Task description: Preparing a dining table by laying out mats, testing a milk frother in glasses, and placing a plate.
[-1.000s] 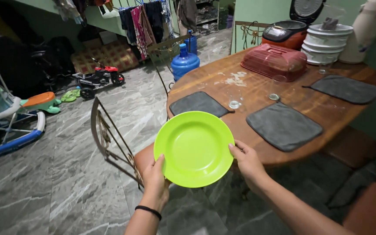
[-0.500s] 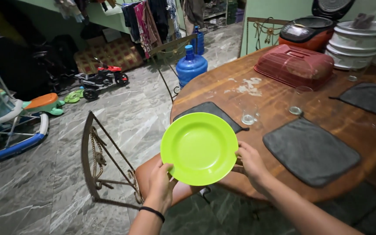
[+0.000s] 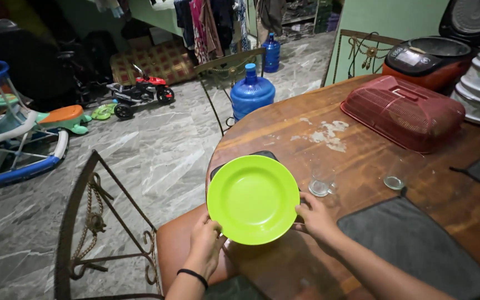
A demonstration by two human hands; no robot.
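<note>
Green plate point(image 3: 253, 199), centre frame, gripped at opposite rims: left hand point(image 3: 205, 238) low left, right hand point(image 3: 315, 215) at right edge, both closed on it, above dark placemat point(image 3: 244, 158) near table point(image 3: 318, 266) edge. Likely risks: knocking drinking glass point(image 3: 322, 182) just right, or landing half off the mat.

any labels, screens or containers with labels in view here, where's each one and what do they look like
Rice cooker: far right end of the table, red and black, lid up, small pale display panel on its front.
Big water jug: on the floor past the table, blue with a cap, pale label band.
Smaller water jug: farther back on the floor, blue; label too small to tell.
</note>
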